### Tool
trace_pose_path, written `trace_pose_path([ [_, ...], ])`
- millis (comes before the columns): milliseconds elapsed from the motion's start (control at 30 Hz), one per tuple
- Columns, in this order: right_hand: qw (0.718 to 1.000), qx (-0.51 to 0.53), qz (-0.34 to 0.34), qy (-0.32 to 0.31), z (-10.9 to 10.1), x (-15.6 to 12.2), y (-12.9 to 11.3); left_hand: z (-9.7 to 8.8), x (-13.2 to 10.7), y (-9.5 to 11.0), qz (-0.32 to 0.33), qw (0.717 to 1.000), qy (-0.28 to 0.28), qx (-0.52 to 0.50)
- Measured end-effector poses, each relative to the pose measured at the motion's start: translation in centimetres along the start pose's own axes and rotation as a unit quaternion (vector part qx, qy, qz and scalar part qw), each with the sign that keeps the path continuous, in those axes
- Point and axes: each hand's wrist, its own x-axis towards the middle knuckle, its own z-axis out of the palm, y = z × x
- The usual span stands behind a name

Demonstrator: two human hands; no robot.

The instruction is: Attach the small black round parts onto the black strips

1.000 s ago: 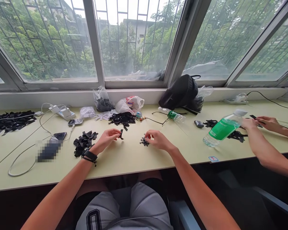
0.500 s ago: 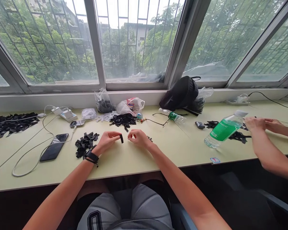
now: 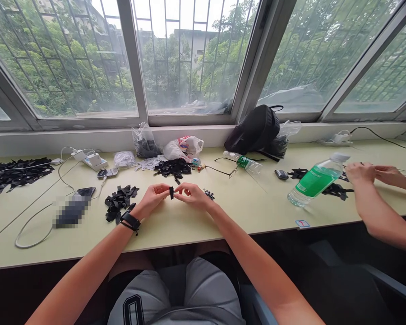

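My left hand (image 3: pixel 154 197) pinches a short black fabric strip (image 3: pixel 171 192) between thumb and fingertips, a little above the table. My right hand (image 3: pixel 191 196) has its thumb and forefinger together right at the strip's right side; whatever is between them is too small to make out. Beside the right wrist lies a small cluster of dark, shiny little pieces (image 3: pixel 209 194), partly covered by the hand. A loose pile of black strips (image 3: pixel 119 201) rests left of my left hand. Beyond both hands is another heap of black strips (image 3: pixel 173 169).
A phone (image 3: pixel 72 212) with a cable lies at left, near a big strip heap (image 3: pixel 20 174). A water bottle (image 3: pixel 317 180) stands at right, before another person's hands (image 3: pixel 362 174). Plastic bags (image 3: pixel 184 148), glasses (image 3: pixel 223 171) and a black bag (image 3: pixel 253 129) sit toward the window.
My right hand has moved left, bringing its fingertips to the black strip. The strip stays in my left hand, and more of the small pieces now show.
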Motion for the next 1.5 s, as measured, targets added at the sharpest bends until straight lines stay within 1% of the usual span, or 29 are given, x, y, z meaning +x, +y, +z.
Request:
trace_pose_path([
  [200,0.999,0.034,0.015,-0.011,0.3,0.0,-0.5,0.3,0.1,-0.1,-0.024,0.999,-0.016,-0.041],
  [300,0.999,0.039,0.010,-0.021,0.1,0.0,-0.6,0.4,0.1,0.0,-0.033,0.998,-0.007,-0.044],
  [367,0.998,0.058,0.024,-0.023,-0.1,0.1,-0.6,0.3,0.1,0.0,-0.030,0.999,0.007,-0.036],
  [433,0.995,0.086,0.047,-0.008,-0.3,0.1,-0.6,0.2,0.2,-0.1,-0.027,0.999,0.027,-0.026],
  [533,0.990,0.121,0.071,0.030,-0.7,0.2,-0.7,0.1,0.4,-0.2,-0.029,0.998,0.062,-0.005],
  [633,0.985,0.127,0.092,0.066,-1.0,0.3,-0.7,0.0,0.5,-0.2,-0.022,0.995,0.094,0.014],
  [733,0.985,0.102,0.109,0.089,-1.1,0.4,-0.3,0.0,0.7,-0.6,-0.008,0.991,0.122,0.047],
  [833,0.986,0.047,0.122,0.103,-1.0,0.5,0.6,0.1,0.8,-1.2,0.005,0.983,0.140,0.123],
  [933,0.985,-0.021,0.140,0.096,-0.8,0.4,1.3,0.3,0.9,-2.0,0.015,0.968,0.150,0.199],
  [1000,0.982,-0.068,0.150,0.095,-0.6,0.3,1.6,0.5,0.9,-2.2,0.021,0.960,0.159,0.231],
  [1067,0.975,-0.112,0.160,0.101,-0.4,0.2,1.7,0.7,1.0,-2.2,0.029,0.956,0.155,0.248],
  [1200,0.963,-0.170,0.186,0.093,-0.3,0.0,1.5,1.0,1.0,-2.0,0.044,0.956,0.123,0.262],
  [1333,0.958,-0.197,0.191,0.081,-0.2,0.1,1.4,1.1,1.0,-2.1,0.048,0.954,0.119,0.272],
  [1500,0.958,-0.206,0.183,0.075,0.0,0.2,1.4,1.0,1.1,-2.6,0.062,0.946,0.121,0.293],
])
